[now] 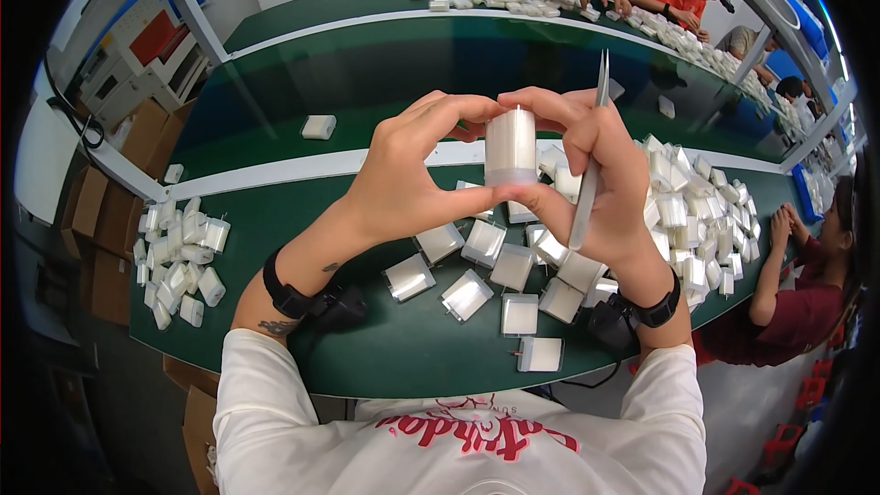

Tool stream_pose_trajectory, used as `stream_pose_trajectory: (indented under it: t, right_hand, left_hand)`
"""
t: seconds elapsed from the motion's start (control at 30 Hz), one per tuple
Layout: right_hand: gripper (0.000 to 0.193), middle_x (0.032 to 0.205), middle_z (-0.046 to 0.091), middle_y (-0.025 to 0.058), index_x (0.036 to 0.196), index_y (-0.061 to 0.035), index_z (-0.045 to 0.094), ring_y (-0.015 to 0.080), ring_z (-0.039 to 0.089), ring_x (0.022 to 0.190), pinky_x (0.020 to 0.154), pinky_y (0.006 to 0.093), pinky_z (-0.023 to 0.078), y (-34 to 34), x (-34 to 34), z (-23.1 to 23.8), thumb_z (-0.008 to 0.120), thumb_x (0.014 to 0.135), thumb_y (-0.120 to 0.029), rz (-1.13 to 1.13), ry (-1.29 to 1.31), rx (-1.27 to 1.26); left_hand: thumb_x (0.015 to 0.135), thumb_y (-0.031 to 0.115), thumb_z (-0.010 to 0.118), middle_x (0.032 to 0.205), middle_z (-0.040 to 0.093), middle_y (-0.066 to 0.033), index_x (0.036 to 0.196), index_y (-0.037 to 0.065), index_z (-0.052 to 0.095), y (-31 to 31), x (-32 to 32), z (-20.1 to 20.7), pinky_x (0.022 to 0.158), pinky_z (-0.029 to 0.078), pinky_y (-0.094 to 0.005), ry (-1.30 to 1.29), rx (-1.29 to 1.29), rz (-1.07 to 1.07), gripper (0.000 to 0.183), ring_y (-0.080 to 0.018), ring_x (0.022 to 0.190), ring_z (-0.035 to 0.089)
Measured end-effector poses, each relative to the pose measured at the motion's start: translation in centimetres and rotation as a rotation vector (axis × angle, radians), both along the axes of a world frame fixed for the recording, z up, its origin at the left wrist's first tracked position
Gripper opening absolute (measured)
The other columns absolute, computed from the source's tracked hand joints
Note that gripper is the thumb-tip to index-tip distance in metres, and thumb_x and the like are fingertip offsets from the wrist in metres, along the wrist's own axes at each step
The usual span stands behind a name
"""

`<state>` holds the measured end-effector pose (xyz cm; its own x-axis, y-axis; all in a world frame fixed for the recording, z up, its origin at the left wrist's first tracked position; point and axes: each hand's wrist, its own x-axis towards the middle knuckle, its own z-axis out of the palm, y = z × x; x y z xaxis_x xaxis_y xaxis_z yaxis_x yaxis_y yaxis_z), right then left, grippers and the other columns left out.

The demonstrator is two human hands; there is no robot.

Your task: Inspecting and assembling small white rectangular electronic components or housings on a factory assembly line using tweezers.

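Note:
Between my two hands, raised over the green table, is a small white block in a clear plastic case point(511, 145), held upright with a tiny tip showing at its top. The fingers of my left hand point(408, 165) pinch it from the left, thumb low and forefinger at the top. On the other side my right hand point(605, 174) grips the same block with thumb and fingers. Metal tweezers point(587, 188) are also tucked in my right hand, points upward. Below lie several loose blocks of the same kind point(467, 294), some with thin pins sticking out.
A large heap of blocks point(674, 211) lies to the right, a smaller pile point(179, 261) to the left. Beyond a white rail point(339, 165) runs a dark green strip with a lone block point(318, 126). Co-workers handle blocks at the far table; another person point(797, 284) sits at right.

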<state>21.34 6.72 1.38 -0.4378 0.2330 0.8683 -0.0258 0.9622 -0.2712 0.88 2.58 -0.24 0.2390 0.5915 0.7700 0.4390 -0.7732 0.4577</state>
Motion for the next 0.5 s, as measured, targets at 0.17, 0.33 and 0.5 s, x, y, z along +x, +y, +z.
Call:
stream_pose_trajectory:
  t: [0.17,0.33,0.5]
  right_hand:
    - [0.045,0.095,0.065,0.0139,0.08,-0.0048,0.045,0.0263,0.051,0.077,0.064,0.0341,0.043,0.2,-0.2,-0.3,0.086,0.064,-0.009,-0.086,-0.093,-0.135]
    - [0.046,0.101,0.066,0.0164,0.08,-0.0058,0.043,0.0277,0.051,0.081,0.068,0.0345,0.043,0.5,-0.6,-0.6,0.086,0.065,-0.008,-0.056,-0.051,-0.105]
    - [0.049,0.118,0.065,0.023,0.082,-0.0083,0.038,0.0295,0.056,0.096,0.081,0.0349,0.046,0.3,-0.5,-0.4,0.085,0.07,-0.008,0.033,0.035,-0.071]
  left_hand:
    - [0.065,0.012,0.085,0.109,0.066,-0.0118,0.116,0.0,0.062,0.8,-0.7,-0.4,0.089,0.056,-0.0337,0.103,-0.185,0.023,0.057,-0.0224,0.099,0.068]
    - [0.063,0.011,0.085,0.11,0.065,-0.0117,0.117,0.0,0.062,0.3,-0.3,-0.1,0.084,0.056,-0.033,0.105,-0.062,0.111,0.06,-0.0215,0.095,0.065]
    - [0.061,0.009,0.085,0.109,0.065,-0.0126,0.118,0.001,0.063,-0.3,0.2,0.5,0.081,0.056,-0.0328,0.119,0.161,0.175,0.062,-0.0223,0.095,0.063]
